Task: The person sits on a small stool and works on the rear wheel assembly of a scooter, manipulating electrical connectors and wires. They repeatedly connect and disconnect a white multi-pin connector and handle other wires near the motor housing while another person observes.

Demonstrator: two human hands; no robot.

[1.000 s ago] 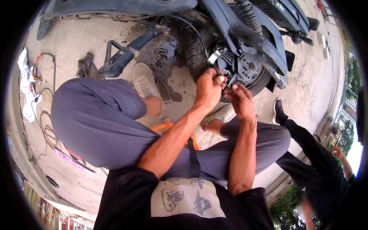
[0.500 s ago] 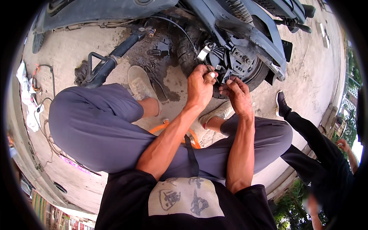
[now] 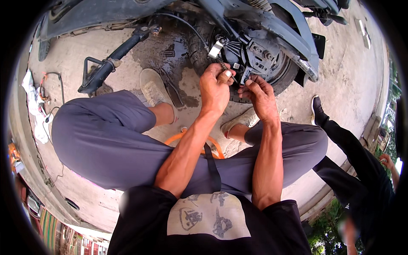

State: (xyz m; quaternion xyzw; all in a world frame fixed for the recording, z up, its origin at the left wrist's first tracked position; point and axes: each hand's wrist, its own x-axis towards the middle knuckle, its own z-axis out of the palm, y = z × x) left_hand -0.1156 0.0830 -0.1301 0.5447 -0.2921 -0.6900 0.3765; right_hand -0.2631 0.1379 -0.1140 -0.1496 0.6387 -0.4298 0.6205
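Observation:
Ahead of me is the wheel of a dark scooter, with its tyre (image 3: 199,57) and a grimy metal hub cover (image 3: 263,57). A black cable (image 3: 187,25) runs down to the hub past a pale flat bracket (image 3: 216,49). My left hand (image 3: 216,91) is closed in a pinch on the cable's thin rod end, where a small coil spring (image 3: 222,65) shows above the fingers. Close beside it, my right hand (image 3: 263,97) has thumb and fingers pinched at the lower end of a short metal lever (image 3: 245,76). Any small part between those fingertips is hidden.
A black stand-like leg (image 3: 114,59) angles down at left over the wet-stained concrete. An orange round frame (image 3: 174,138) shows between my legs. White cloth and cables (image 3: 36,106) lie far left. At right, another person's dark-clothed leg (image 3: 340,131) stretches close by.
Both hands have shifted slightly left and up in the picture, together with the wheel and scooter, as the view moved. Their pinching grips look much the same.

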